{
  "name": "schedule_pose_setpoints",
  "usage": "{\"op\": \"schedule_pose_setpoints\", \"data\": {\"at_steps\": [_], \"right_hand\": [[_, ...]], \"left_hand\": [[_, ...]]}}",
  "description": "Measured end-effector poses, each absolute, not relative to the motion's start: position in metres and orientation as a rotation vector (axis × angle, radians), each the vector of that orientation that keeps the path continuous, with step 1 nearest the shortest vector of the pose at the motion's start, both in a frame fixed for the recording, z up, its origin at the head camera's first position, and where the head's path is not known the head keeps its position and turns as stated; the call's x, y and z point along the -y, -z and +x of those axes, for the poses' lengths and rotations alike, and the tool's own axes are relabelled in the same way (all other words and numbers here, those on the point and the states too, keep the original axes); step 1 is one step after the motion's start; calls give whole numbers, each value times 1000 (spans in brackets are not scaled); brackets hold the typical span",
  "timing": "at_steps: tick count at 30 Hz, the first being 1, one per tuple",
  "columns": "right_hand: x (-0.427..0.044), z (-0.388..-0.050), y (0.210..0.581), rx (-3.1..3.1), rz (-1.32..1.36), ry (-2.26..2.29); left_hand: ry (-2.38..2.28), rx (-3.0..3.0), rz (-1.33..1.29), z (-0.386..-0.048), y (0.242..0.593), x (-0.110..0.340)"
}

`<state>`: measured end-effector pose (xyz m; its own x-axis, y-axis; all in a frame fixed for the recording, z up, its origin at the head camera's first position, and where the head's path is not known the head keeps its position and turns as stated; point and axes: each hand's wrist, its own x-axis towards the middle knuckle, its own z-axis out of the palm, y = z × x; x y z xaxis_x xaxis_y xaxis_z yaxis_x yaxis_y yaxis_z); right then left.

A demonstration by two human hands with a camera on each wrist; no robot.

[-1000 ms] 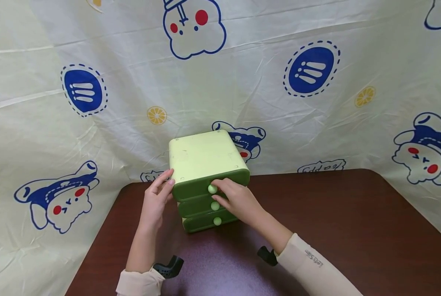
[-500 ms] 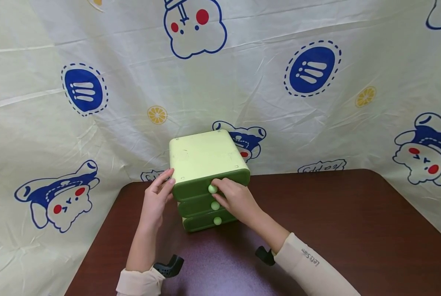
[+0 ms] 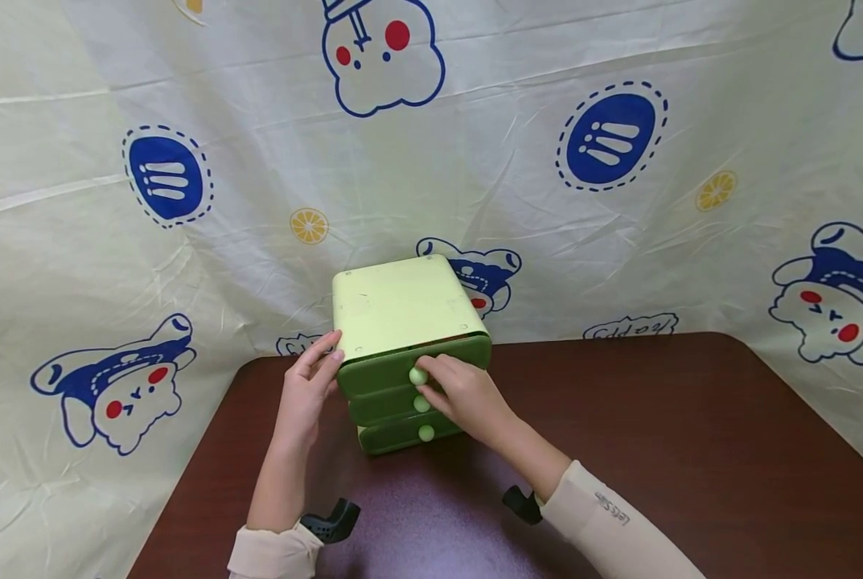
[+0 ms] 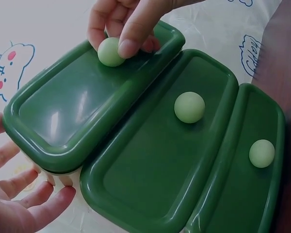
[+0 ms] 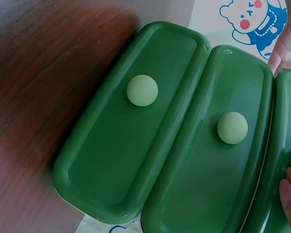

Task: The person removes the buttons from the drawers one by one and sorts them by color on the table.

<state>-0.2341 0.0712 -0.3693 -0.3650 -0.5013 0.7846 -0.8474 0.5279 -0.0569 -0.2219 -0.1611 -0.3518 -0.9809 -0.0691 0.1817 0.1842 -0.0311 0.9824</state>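
A small cabinet with a pale yellow-green top (image 3: 405, 305) and three dark green drawers stands on the table. Each drawer has a round light green knob. My right hand (image 3: 467, 394) pinches the knob of the top drawer (image 3: 373, 371), whose front stands slightly out from the body. My left hand (image 3: 306, 390) rests with its fingertips on the cabinet's left side, fingers fairly straight. In the left wrist view, the thumb and fingers of the right hand (image 4: 131, 24) hold the top knob (image 4: 110, 52). The middle drawer (image 5: 208, 160) and bottom drawer (image 5: 111, 145) look closed.
The dark red-brown table (image 3: 619, 418) extends on both sides of the cabinet. A pale cloth (image 3: 503, 161) with blue cartoon prints hangs close behind. Black devices (image 3: 333, 523) are at both wrists.
The top drawer has come forward a little, opening a thin gap beneath the cabinet's top edge. My right hand has moved slightly toward me with the knob; the left hand has stayed in place.
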Motion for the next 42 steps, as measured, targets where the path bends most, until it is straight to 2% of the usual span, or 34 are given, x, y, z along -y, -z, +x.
{"op": "schedule_pose_setpoints", "data": {"at_steps": [18,42], "right_hand": [[-80,-212,372,1951,1162,-548],[-87,-175,381,1711,1187,-596]], "left_hand": [[2127,2052,-262,-221,354,164],[2135,2065,-271,-222,356,166]]}}
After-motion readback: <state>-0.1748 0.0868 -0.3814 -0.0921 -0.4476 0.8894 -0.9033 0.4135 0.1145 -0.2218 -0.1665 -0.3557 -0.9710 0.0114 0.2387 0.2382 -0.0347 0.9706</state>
